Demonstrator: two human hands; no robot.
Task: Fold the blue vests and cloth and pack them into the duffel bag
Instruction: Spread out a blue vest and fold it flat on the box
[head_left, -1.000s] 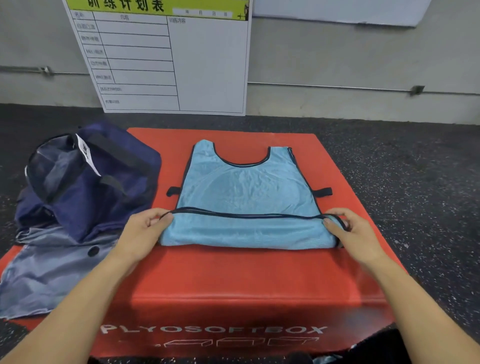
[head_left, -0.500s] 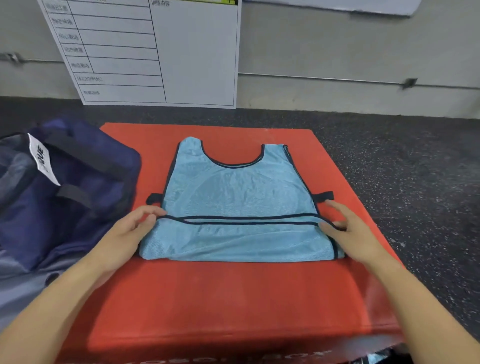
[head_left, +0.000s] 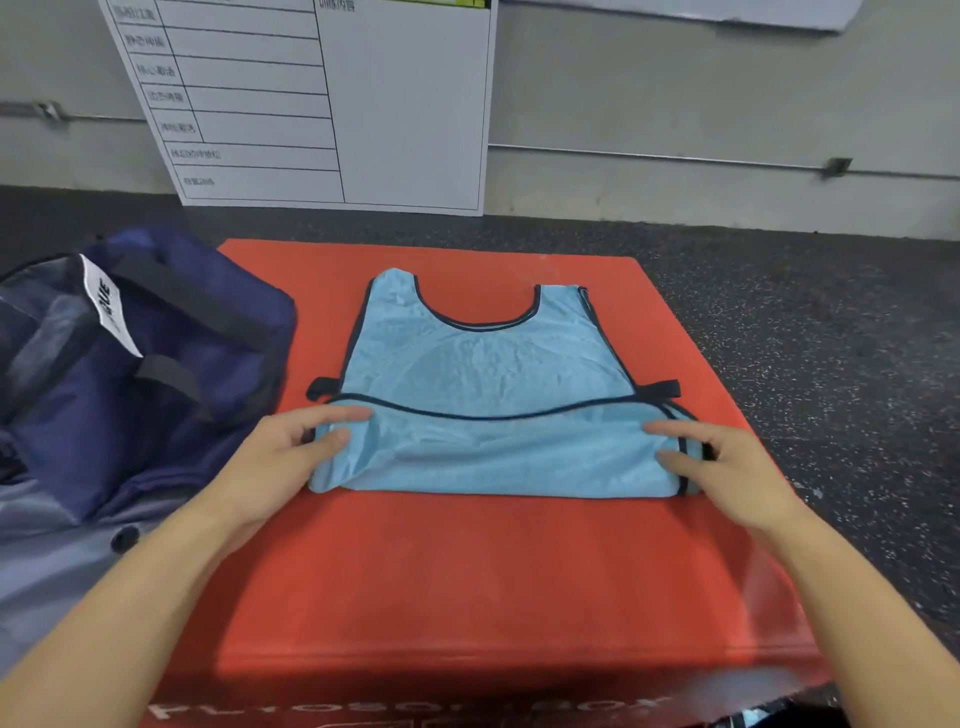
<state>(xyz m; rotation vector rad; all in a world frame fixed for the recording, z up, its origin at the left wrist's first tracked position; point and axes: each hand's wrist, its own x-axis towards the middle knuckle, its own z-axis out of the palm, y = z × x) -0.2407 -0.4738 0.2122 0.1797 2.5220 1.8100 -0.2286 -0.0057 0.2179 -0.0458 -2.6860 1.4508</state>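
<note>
Red box (head_left: 467, 571): both hands now pinching vest (head_left: 488, 364) fold corners.

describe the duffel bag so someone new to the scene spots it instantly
Start at the big red foam box in the middle of the floor. On its left edge slumps the duffel bag, beside the light blue vest. It is the only dark navy item, with black straps and a white label.

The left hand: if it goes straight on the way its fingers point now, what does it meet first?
The left hand points right and away along the light blue vest; it would probably slide further onto that fabric first.
</note>
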